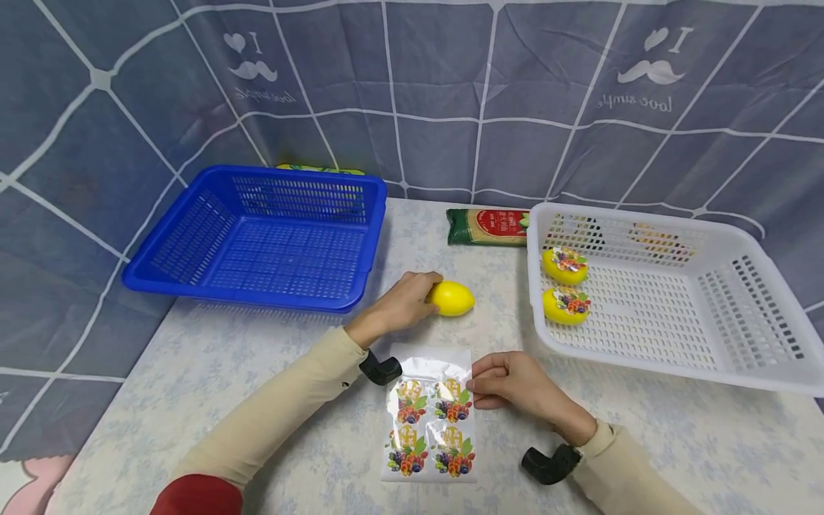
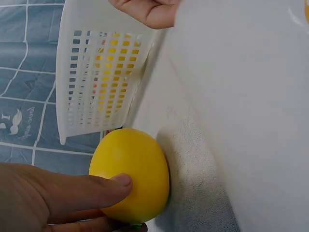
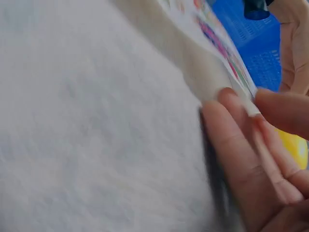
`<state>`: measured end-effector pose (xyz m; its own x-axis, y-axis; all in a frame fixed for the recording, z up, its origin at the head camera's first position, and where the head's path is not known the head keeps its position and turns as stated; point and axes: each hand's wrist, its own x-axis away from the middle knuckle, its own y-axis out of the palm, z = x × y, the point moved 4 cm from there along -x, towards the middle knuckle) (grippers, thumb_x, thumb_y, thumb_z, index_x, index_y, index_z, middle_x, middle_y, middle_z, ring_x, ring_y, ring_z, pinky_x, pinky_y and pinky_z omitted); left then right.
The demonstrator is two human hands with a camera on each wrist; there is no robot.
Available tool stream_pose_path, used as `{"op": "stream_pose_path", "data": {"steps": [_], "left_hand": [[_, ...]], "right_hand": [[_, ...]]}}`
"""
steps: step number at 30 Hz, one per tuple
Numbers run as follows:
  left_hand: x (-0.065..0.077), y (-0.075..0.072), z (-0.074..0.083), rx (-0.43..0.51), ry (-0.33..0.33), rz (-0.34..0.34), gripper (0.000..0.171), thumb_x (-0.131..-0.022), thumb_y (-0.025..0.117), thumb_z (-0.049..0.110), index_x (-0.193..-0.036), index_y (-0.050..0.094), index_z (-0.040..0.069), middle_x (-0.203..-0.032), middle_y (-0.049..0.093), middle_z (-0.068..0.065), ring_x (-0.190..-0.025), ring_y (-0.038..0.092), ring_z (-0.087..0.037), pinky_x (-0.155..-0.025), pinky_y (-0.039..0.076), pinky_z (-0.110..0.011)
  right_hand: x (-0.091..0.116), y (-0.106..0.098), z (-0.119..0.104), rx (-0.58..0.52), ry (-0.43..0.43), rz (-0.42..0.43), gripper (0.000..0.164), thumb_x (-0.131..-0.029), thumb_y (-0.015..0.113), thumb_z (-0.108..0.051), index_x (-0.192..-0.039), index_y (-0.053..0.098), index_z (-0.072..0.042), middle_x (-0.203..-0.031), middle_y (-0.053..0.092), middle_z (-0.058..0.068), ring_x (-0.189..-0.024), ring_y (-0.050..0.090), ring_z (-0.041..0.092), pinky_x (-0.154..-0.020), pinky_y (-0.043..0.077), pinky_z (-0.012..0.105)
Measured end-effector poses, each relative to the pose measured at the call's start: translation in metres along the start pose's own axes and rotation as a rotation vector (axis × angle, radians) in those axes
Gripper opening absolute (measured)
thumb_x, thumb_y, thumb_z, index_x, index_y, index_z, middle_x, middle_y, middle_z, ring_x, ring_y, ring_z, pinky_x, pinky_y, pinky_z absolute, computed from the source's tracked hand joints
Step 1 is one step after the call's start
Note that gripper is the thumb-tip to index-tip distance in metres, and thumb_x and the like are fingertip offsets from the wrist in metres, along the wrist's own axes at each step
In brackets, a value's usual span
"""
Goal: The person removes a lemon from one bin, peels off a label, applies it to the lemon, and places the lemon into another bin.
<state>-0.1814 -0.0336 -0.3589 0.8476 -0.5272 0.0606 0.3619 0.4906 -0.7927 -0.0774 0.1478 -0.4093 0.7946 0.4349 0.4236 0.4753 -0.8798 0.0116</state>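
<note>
My left hand [image 1: 407, 302] grips a yellow lemon [image 1: 453, 298] by its left end, low over the table between the two baskets. In the left wrist view the thumb lies along the near side of the lemon [image 2: 133, 166]. My right hand [image 1: 515, 386] pinches the right edge of a sticker sheet [image 1: 429, 422] between thumb and fingers. Several round fruit-print stickers show on the sheet, and its upper part is blank. Seen from the right wrist, the sheet's edge [image 3: 248, 104] is lifted and bent between the fingertips.
A blue basket [image 1: 290, 304] stands at the back left. At the right is a white basket [image 1: 644, 365] holding two lemons [image 1: 566, 306] with fruit stickers on them. A green-and-red food packet [image 1: 492, 227] lies behind, against the white basket's left side.
</note>
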Motion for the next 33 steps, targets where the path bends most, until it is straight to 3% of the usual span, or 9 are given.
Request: {"op": "stream_pose_path", "data": {"steps": [5, 7, 13, 19, 24, 30, 33], "left_hand": [[0.000, -0.001, 0.000, 0.016, -0.015, -0.028, 0.046, -0.088, 0.070, 0.000, -0.130, 0.055, -0.009, -0.108, 0.067, -0.018, -0.090, 0.059, -0.023, -0.086, 0.050, -0.037], [0.002, -0.002, 0.001, 0.021, -0.017, -0.037, 0.052, -0.088, 0.071, 0.002, -0.134, 0.051, -0.011, -0.116, 0.065, -0.021, -0.100, 0.060, -0.026, -0.093, 0.049, -0.038], [0.021, -0.015, 0.014, 0.018, 0.048, -0.010, 0.057, -0.093, 0.068, 0.012, -0.140, 0.045, -0.010, -0.140, 0.051, -0.024, -0.131, 0.048, -0.035, -0.111, 0.035, -0.042], [0.057, -0.039, 0.041, 0.075, 0.242, 0.109, 0.041, -0.098, 0.062, 0.015, -0.134, 0.056, -0.002, -0.136, 0.058, -0.015, -0.128, 0.052, -0.027, -0.108, 0.039, -0.040], [0.088, -0.054, 0.055, 0.113, 0.434, 0.189, 0.030, -0.095, 0.066, 0.013, -0.123, 0.066, 0.003, -0.124, 0.066, -0.007, -0.118, 0.060, -0.018, -0.098, 0.048, -0.034], [0.110, -0.057, 0.061, 0.026, 0.665, 0.267, 0.024, -0.086, 0.075, 0.005, -0.109, 0.072, 0.001, -0.121, 0.067, -0.008, -0.114, 0.061, -0.020, -0.094, 0.050, -0.027], [0.115, -0.056, 0.063, -0.040, 0.726, 0.303, 0.025, -0.084, 0.077, 0.008, -0.108, 0.072, 0.001, -0.124, 0.065, -0.009, -0.117, 0.058, -0.022, -0.099, 0.046, -0.028]], "right_hand": [[0.001, -0.003, -0.002, -0.141, -0.035, 0.002, 0.025, -0.093, 0.063, -0.005, -0.110, 0.053, 0.011, -0.094, 0.070, 0.013, -0.086, 0.071, 0.023, -0.077, 0.058, 0.040], [0.002, -0.004, -0.005, -0.159, -0.055, 0.010, 0.026, -0.094, 0.062, -0.005, -0.112, 0.050, 0.010, -0.097, 0.071, 0.016, -0.089, 0.071, 0.026, -0.077, 0.058, 0.042], [0.012, -0.002, -0.016, -0.054, -0.109, 0.041, 0.045, -0.097, 0.062, -0.014, -0.129, 0.048, 0.015, -0.115, 0.068, 0.022, -0.095, 0.071, 0.027, -0.079, 0.057, 0.040], [0.024, 0.000, -0.030, -0.007, -0.147, 0.104, 0.044, -0.097, 0.063, -0.014, -0.128, 0.053, 0.015, -0.116, 0.066, 0.023, -0.097, 0.070, 0.024, -0.079, 0.057, 0.038], [0.034, -0.003, -0.049, 0.017, -0.178, 0.198, 0.039, -0.095, 0.066, -0.014, -0.122, 0.059, 0.013, -0.110, 0.070, 0.019, -0.093, 0.070, 0.017, -0.076, 0.058, 0.036], [0.044, -0.006, -0.070, 0.046, -0.234, 0.286, 0.037, -0.094, 0.067, -0.013, -0.121, 0.060, 0.012, -0.107, 0.070, 0.016, -0.090, 0.069, 0.014, -0.074, 0.059, 0.034], [0.047, -0.008, -0.077, 0.054, -0.250, 0.322, 0.037, -0.094, 0.067, -0.014, -0.122, 0.061, 0.010, -0.106, 0.070, 0.015, -0.089, 0.068, 0.013, -0.074, 0.059, 0.031]]}}
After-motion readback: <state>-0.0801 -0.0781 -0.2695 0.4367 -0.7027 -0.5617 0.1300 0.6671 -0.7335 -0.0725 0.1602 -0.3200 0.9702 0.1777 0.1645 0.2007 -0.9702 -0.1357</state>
